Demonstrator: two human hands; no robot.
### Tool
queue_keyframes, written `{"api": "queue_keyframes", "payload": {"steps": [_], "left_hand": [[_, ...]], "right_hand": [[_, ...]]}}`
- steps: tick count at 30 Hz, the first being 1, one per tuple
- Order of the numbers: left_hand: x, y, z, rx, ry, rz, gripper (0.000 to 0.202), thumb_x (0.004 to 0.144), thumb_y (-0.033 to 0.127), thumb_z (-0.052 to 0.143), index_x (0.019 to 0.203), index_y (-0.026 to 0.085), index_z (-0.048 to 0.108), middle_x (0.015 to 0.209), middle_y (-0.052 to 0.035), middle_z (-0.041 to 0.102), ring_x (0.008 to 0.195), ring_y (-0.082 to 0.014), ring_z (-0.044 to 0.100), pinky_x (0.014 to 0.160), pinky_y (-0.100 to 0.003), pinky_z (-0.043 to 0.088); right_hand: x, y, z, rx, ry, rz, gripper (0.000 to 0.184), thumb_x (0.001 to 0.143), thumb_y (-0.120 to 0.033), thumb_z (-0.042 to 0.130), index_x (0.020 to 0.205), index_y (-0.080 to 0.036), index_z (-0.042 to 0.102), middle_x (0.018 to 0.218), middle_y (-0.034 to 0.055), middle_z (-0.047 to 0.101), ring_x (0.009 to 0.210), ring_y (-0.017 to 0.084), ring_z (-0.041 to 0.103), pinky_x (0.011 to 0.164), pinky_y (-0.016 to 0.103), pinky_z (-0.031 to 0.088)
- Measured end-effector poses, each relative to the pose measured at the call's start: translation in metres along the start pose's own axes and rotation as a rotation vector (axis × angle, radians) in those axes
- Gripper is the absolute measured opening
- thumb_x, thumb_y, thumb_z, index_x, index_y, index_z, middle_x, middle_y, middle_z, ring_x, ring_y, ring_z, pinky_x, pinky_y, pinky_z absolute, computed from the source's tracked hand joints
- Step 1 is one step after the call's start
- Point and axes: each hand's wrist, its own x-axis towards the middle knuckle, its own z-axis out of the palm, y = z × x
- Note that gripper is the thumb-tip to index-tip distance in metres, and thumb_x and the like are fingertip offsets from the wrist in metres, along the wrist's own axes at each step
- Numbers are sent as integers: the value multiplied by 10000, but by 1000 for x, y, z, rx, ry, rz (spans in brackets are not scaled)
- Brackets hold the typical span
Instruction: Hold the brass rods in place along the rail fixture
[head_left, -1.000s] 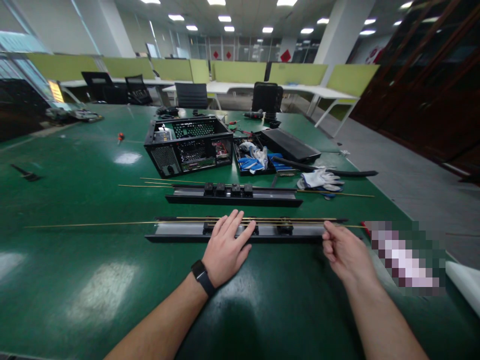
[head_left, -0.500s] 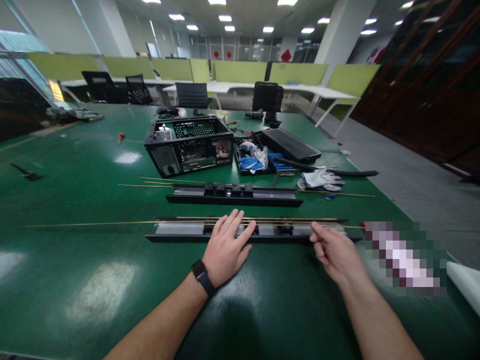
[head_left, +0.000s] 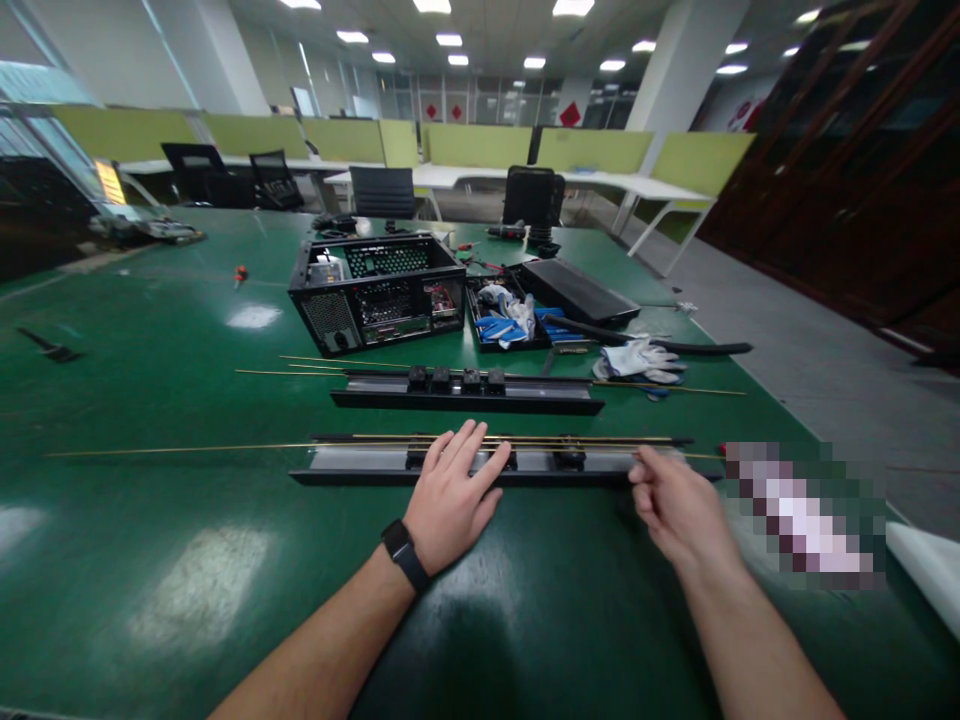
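- Currently near rail [head_left: 540, 463] at 12 o'clock, long gold rod [head_left: 225, 448] along it.
- Left hand [head_left: 451, 500] flat over it, fingers apart.
- Right hand [head_left: 679, 502] at 3 o'clock end, fingertips together; rod grip: can't tell.

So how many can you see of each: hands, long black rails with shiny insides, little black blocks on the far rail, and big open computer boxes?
Left hand and right hand: 2
Near rail and far rail: 2
Black blocks on the far rail: 4
Open computer box: 1
Total: 9
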Motion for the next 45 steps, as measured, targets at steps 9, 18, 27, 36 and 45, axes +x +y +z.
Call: {"api": "queue_keyframes", "payload": {"steps": [9, 18, 27, 36, 45], "left_hand": [[0, 0, 0, -2, -7, 2, 522, 945, 305, 565, 1459, 278, 478, 1578, -127, 377, 1489, -286, 297, 1191, -511, 271], [0, -1, 0, 0, 18, 3, 533, 924, 298, 591, 1449, 274, 496, 1563, -123, 405, 1476, -300, 321, 1187, -512, 285], [0, 0, 0, -2, 27, 4, 513, 939, 316, 574, 1445, 278, 498, 1563, -123, 404, 1474, -295, 326, 1182, -516, 279], [0, 0, 1, -5, 23, -2, 523, 932, 319, 586, 1447, 283, 497, 1564, -116, 404, 1474, -295, 325, 1180, -513, 282], [0, 0, -1, -10, 19, 4, 510, 941, 316, 574, 1443, 271, 499, 1568, -128, 395, 1483, -295, 308, 1182, -510, 285]], "right_hand": [[-1, 4, 3, 2, 83, -4, 304, 779, -410, 752, 803, -185, 549, 576, -1, 623, 288, 74, 406, 224, 152, 201], [-12, 4, 9, -10, -131, 34, 380, 682, -428, 839, 768, -173, 571, 587, 7, 623, 293, 55, 387, 226, 142, 191], [1, -3, 1, 74, 123, 5, 253, 782, -355, 743, 782, -197, 545, 548, -42, 563, 306, 64, 389, 230, 152, 221], [-2, -2, 1, 14, -56, 48, 324, 714, -385, 820, 808, -171, 597, 580, -16, 599, 300, 55, 380, 224, 142, 200], [-3, -3, 2, 36, -22, 31, 247, 727, -321, 795, 803, -149, 633, 543, -31, 558, 301, 55, 377, 224, 144, 209]]}}
